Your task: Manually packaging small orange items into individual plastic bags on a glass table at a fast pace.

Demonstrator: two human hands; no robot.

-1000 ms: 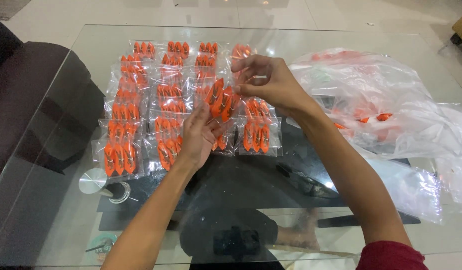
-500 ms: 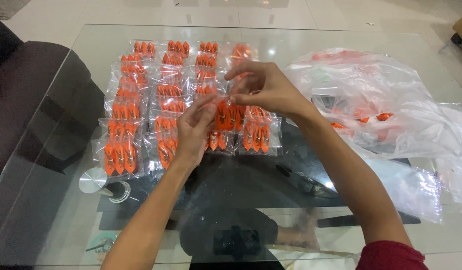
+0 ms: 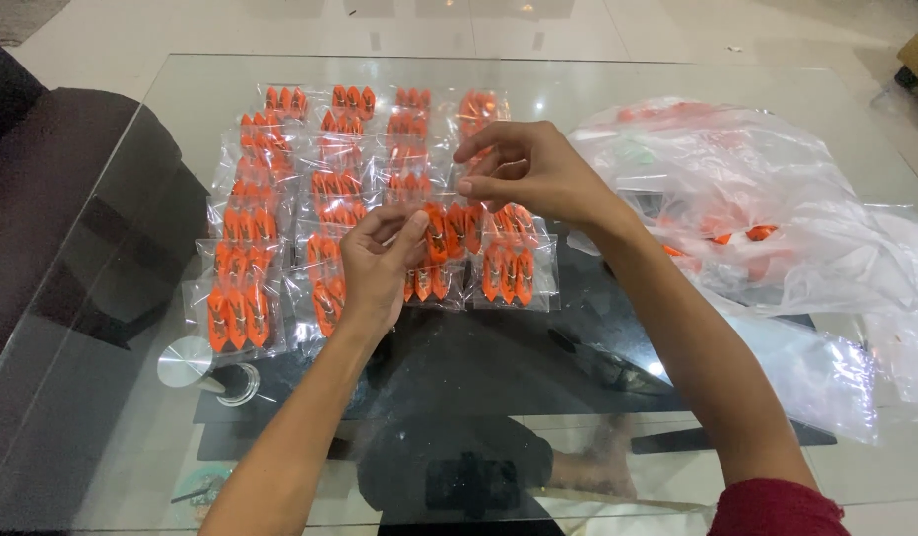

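Lying in rows on the glass table (image 3: pixel 618 397), many small clear packets of orange pieces (image 3: pixel 243 303) are seen, laid edge to edge and partly overlapping from the far side toward the near edge. One clear packet with orange pieces (image 3: pixel 449 230) is held above these rows: its lower left edge is pinched between thumb and forefinger of the left hand (image 3: pixel 372 270), and its top is gripped by the closed fingertips of the right hand (image 3: pixel 528 174). Part of the rows beneath is hidden by both hands and the held packet. Just below it, another filled packet (image 3: pixel 511 273) is laid at the near right corner of the rows. To the right, a large crumpled clear plastic bag (image 3: pixel 737 199) with a few orange bits showing through it is spread over the table, close to the right forearm. A round metal fitting (image 3: pixel 186 362) is seen under the glass near the left corner. A dark chair (image 3: pixel 52 199) is placed at the left.
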